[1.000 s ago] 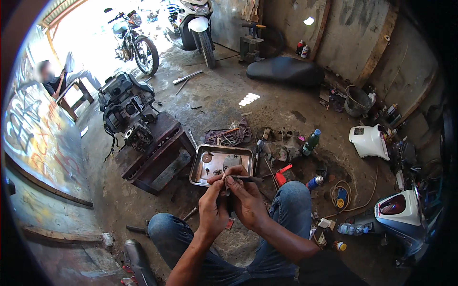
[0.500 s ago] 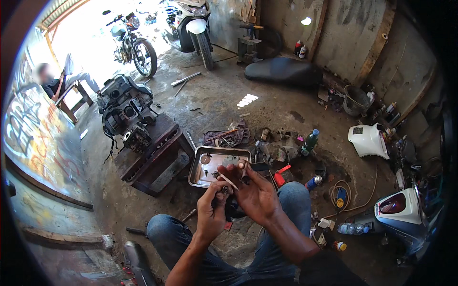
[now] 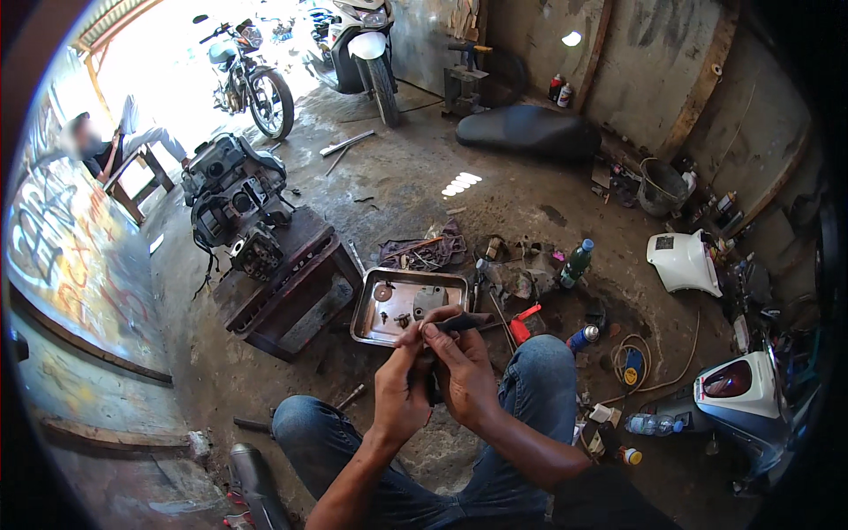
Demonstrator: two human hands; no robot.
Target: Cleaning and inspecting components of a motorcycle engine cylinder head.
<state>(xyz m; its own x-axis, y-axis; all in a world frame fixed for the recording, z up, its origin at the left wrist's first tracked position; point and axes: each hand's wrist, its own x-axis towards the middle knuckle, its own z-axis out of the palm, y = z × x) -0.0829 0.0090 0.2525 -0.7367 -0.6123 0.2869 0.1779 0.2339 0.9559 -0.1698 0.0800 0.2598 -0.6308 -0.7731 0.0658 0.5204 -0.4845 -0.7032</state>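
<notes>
My left hand (image 3: 397,393) and my right hand (image 3: 464,380) meet over my lap, fingers closed at the near edge of a metal tray (image 3: 358,314). My right hand grips a dark elongated piece (image 3: 464,321) that juts out to the right of the fingertips. My left fingertips pinch against the right ones on something small, largely hidden. The tray holds a round disc (image 3: 383,291), small dark parts and a grey plate (image 3: 431,299).
A grimy engine (image 3: 234,199) rests on a dark stand (image 3: 291,318) at left. Around me lie rags (image 3: 420,252), a green bottle (image 3: 576,263), spray can, red tool, hose and white panel (image 3: 680,261). Motorcycles stand behind; a person (image 3: 106,155) sits far left; a scooter body (image 3: 742,397) is right.
Half a second ago my right hand was spread with a pale sliver near its palm; its fingers have now closed again and come together with my left hand, as a second ago.
</notes>
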